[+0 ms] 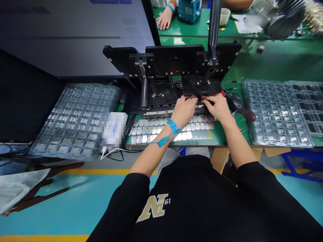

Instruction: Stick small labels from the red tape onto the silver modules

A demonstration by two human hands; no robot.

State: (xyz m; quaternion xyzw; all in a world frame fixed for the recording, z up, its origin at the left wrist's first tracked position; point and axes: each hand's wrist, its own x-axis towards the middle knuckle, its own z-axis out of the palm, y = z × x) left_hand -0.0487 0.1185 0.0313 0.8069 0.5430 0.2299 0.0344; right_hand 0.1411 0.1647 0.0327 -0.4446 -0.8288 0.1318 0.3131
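Note:
My left hand [184, 109], with a blue strap on its wrist, reaches to the front edge of the black fixture [174, 60]. Its fingers are bent together at the edge; what they hold, if anything, is hidden. Close to its right, my right hand [216, 106] has thumb and fingertips pinched at the same edge, on something too small to make out. Rows of small silvery parts [148, 130] lie on a flat sheet just in front of the fixture, partly under my left forearm. The raised plates of the fixture carry black levers.
Stacked clear trays stand at the left [75, 121] and right [277, 114]. A white box [114, 129] with a cable sits beside the left stack. A black mouse [234, 101] is right of my right hand. Monitors fill the upper left. Across the bench rests another person's hand [165, 18].

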